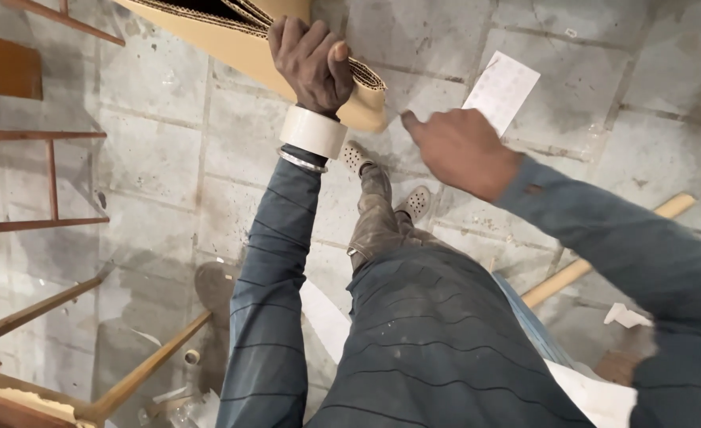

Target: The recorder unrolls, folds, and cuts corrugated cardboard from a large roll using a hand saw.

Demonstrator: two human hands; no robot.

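Gripping brown cardboard [247, 32] up top, my left hand [311, 59] wears a tape roll [312, 131]; my right hand [457, 150], empty, nears a white sheet [502, 89] above grey tiles [152, 150].

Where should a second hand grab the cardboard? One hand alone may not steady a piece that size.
Take the rounded bottom corner of the cardboard, coming from the right. The left hand already pinches the lower edge from below, and the corner juts free just beyond it. The right hand hangs closest to that corner, open and holding nothing.
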